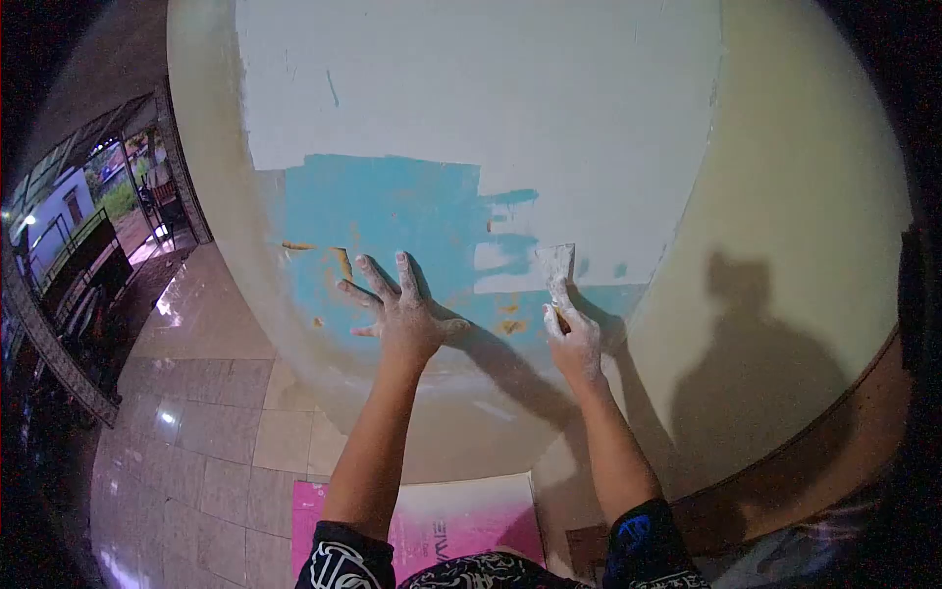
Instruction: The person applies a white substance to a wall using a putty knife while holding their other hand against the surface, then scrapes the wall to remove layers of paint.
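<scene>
My left hand [404, 312] is spread open against or just in front of the turquoise patch [392, 206] of the wall, its fingers dusted white. My right hand [577, 339] is closed round the handle of a putty knife [556, 265], whose blade points up and is smeared with white. The blade lies over the lower edge of the white coating [589, 118], near a few turquoise streaks. Brownish chipped spots show in the turquoise around both hands. Whether the blade touches the wall is hard to tell.
A pink and white printed sheet or bag [471, 520] lies below the wall, near my body. Tiled floor [206, 461] stretches to the left, towards an open doorway [147, 187]. A yellowish wall [805, 196] with my shadow on it curves away at the right.
</scene>
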{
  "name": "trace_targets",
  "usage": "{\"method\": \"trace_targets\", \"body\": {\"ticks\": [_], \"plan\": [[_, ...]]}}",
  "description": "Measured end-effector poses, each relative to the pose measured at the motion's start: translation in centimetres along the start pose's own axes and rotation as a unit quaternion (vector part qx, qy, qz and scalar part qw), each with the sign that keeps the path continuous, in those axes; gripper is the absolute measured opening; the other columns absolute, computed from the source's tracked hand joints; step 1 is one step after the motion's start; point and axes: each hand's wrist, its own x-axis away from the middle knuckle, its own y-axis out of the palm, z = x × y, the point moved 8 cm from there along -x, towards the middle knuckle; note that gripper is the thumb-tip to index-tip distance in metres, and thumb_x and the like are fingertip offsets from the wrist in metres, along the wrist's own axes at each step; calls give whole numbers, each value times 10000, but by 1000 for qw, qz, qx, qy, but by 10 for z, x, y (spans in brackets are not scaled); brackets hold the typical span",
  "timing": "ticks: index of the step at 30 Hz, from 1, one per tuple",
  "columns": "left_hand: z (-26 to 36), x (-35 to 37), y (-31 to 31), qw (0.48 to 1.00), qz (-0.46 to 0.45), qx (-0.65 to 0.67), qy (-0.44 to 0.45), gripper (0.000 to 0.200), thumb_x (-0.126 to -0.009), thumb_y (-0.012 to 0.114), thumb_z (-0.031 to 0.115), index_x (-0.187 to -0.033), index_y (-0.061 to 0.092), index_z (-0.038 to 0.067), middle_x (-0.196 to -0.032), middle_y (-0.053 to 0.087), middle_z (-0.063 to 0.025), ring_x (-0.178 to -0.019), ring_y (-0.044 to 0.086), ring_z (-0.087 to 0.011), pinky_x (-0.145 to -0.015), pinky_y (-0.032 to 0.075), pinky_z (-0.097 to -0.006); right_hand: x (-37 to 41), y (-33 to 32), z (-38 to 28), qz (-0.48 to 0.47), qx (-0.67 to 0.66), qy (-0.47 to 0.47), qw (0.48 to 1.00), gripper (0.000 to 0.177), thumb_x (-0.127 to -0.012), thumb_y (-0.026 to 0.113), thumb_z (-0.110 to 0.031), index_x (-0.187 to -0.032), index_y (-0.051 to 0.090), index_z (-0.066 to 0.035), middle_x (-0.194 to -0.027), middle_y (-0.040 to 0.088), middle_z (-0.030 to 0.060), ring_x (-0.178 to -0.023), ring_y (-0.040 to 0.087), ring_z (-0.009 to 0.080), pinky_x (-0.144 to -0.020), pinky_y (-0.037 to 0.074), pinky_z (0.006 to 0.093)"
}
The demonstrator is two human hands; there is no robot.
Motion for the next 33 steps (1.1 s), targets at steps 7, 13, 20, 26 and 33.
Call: {"method": "trace_targets", "body": {"ticks": [7,13,20,26,33], "plan": [[-10,-6,14,996,65,-38,53,1354,-489,960,372,-1581,171,230,-1594,-180,-289,-1379,-173,-652,-800,203,-917,18,19,23,54,0,-51,997,401,-896,671,-152,-1293,634,-116,-814,694,195,-704,699,318,-623,526,376],[-2,-2,3,999,-31,-20,-7,1379,-465,973,393,-1579,174,245,-1594,-181,-287,-1390,-166,-638,-809,218,-914,29,24,18,82,6,-60,995,439,-876,684,-144,-1311,626,-128,-812,693,188,-673,690,308,-615,526,384],[-14,-7,22,997,29,-64,22,1388,-454,973,414,-1577,171,265,-1601,-180,-266,-1398,-162,-625,-809,222,-916,25,36,12,50,-4,-61,997,494,-890,675,-136,-1372,570,-108,-834,704,182,-711,701,292,-628,532,378],[-1,-1,-1,999,-30,-11,-5,1366,-462,976,378,-1573,188,271,-1608,-173,-256,-1394,-173,-629,-822,174,-921,26,41,0,50,-18,-94,994,516,-885,685,-137,-1384,555,-110,-924,706,201,-793,696,356,-677,542,410],[-4,-3,2,1000,-6,-11,10,1365,-483,968,382,-1576,155,306,-1608,-187,-243,-1390,-188,-628,-826,175,-923,39,58,7,25,-40,-10,999,485,-899,692,-160,-1369,577,-126,-980,710,206,-814,702,351,-689,542,405]]}}
